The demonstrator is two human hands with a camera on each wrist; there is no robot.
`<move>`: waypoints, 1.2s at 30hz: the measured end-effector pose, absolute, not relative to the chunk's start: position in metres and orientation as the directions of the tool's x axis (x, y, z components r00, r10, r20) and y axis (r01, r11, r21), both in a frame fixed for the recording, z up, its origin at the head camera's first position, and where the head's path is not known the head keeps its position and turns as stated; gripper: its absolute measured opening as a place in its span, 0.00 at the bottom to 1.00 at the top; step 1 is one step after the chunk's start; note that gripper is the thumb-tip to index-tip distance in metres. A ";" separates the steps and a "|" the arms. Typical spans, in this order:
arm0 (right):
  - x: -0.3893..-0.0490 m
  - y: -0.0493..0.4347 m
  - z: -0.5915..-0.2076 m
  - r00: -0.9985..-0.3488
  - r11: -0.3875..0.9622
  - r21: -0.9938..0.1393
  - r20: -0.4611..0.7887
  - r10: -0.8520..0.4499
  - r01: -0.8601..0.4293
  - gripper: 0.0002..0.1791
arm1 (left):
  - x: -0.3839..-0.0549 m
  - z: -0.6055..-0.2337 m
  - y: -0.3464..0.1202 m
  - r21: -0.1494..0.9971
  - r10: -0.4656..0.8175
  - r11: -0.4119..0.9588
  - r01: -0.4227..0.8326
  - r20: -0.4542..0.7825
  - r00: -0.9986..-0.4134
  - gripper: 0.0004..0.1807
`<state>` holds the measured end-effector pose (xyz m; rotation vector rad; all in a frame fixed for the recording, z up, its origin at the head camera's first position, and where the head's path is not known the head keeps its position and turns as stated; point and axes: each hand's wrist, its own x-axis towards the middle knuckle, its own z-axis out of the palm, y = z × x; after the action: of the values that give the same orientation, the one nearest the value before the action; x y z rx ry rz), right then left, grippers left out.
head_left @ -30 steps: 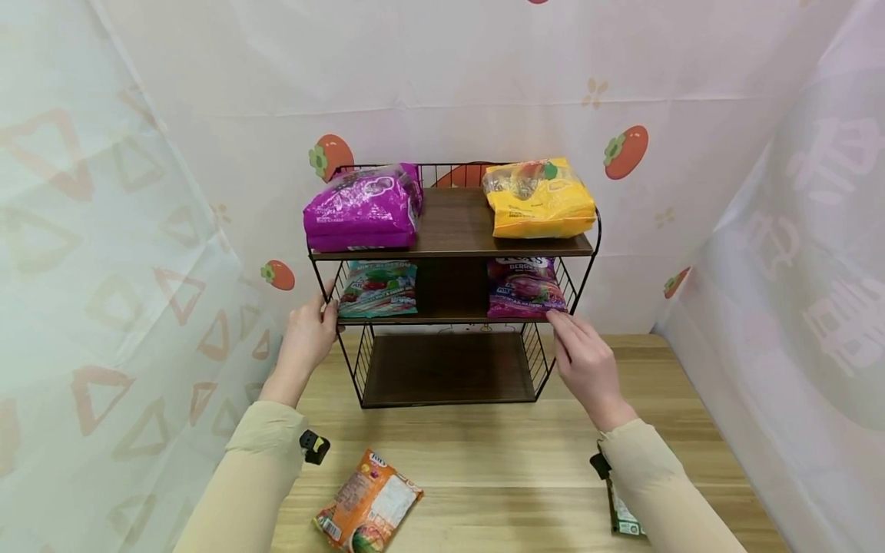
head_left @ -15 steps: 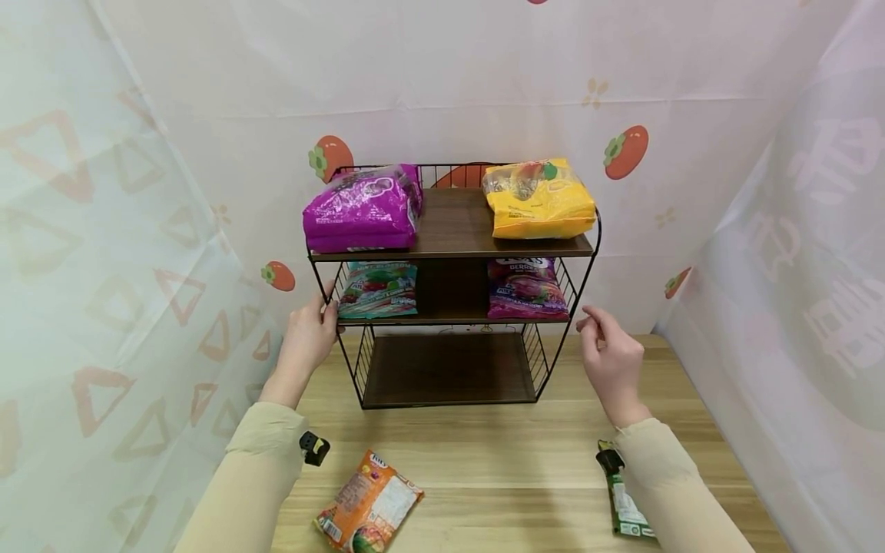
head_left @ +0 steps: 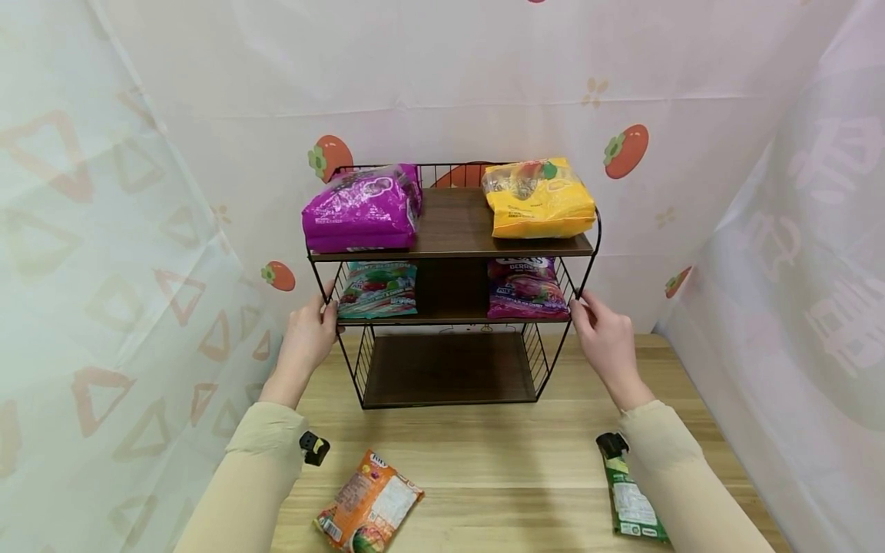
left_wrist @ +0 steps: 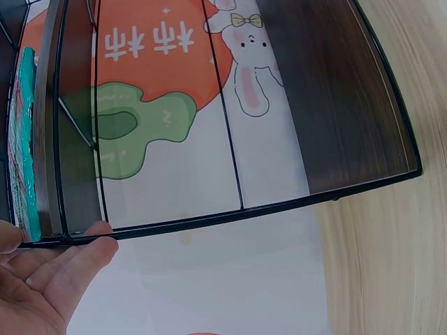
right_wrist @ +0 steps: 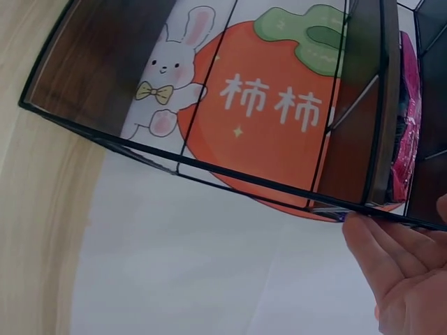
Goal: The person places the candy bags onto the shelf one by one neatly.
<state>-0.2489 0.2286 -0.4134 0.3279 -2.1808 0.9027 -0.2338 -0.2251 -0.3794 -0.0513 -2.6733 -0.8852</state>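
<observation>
Nearest on the desk (head_left: 498, 461): orange bag (head_left: 369, 503) lying flat, L of centre; green bag (head_left: 632, 499) over R, partly hidden by R sleeve (head_left: 681, 484). Beyond, wire-frame rack (head_left: 452, 253) w/ dark wood shelves stands on desk, btwn both hands. L hand (head_left: 307, 334) grips its L side frame at mid-shelf ht, fingertips under the wire; R hand (head_left: 604, 338) grips R side same ht, thumb & fingers round the frame. Mid shelf (head_left: 452, 299): teal bag (head_left: 379, 290) L, berry bag (head_left: 527, 290) R. Top shelf (head_left: 452, 219): purple bag (head_left: 362, 209) L, yellow bag (head_left: 539, 203) R. Behind: pale sheet (head_left: 442, 92) w/ persimmon prints.
</observation>
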 end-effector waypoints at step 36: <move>-0.265 0.230 -0.389 -0.842 0.777 -0.490 0.532 -0.092 -0.395 0.13 | -0.229 -0.376 -0.226 0.657 -0.093 0.748 0.090 0.238 -0.967 0.28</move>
<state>-0.2648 0.2302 -0.3891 0.3648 -2.4801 0.8339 -0.2287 -0.2259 -0.3762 0.0031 -2.6922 -1.0313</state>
